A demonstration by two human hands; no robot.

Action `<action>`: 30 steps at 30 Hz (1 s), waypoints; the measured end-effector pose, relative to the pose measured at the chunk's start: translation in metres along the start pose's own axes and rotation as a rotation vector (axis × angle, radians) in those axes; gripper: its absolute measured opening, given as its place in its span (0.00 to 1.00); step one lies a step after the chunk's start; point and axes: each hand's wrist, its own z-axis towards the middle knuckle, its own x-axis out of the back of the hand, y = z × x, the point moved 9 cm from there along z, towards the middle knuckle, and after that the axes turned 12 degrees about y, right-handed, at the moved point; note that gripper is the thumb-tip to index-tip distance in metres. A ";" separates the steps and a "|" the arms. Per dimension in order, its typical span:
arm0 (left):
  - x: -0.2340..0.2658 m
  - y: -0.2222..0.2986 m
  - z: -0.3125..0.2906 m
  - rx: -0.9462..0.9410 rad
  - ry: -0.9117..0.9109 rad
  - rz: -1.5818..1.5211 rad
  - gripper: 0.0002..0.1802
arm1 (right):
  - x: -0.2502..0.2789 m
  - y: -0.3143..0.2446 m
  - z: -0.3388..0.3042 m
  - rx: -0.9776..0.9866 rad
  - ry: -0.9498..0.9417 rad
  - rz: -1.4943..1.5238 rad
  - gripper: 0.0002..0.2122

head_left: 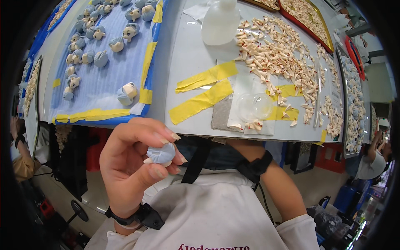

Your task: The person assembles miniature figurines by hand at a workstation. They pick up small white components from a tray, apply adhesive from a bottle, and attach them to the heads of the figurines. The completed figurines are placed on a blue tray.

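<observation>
My left hand is raised in front of the table's near edge, closed on a small doll head. The head's pale blue, grooved hair side shows, with a dent in it. Thumb and fingertips pinch it round the sides. My right hand reaches in at the table's near edge, where its fingers are hidden. To the left, a tray lined with blue sheeting carries several blue-haired doll heads; the nearest doll head lies apart, close to its front right corner.
Many small cream pieces with red tips are spread over the table's right side. A translucent bottle stands at the back. Near the front edge are a clear round dish and yellow tape strips. Other people sit at both sides.
</observation>
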 end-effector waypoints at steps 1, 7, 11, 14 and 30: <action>-0.002 0.002 0.000 0.006 -0.009 -0.004 0.24 | -0.001 0.006 -0.009 0.008 -0.007 -0.017 0.12; -0.008 0.000 -0.001 -0.003 -0.064 -0.046 0.24 | 0.006 0.000 -0.027 -1.336 -0.513 1.139 0.07; -0.013 -0.001 -0.001 0.006 -0.085 -0.054 0.24 | 0.039 -0.032 -0.024 -1.509 -0.436 1.594 0.05; -0.018 -0.004 -0.002 0.009 -0.100 -0.035 0.23 | 0.055 -0.041 -0.021 -1.465 -0.358 1.764 0.06; -0.049 -0.004 -0.005 0.085 -0.417 -0.285 0.22 | 0.168 0.010 0.065 -0.849 0.276 1.116 0.06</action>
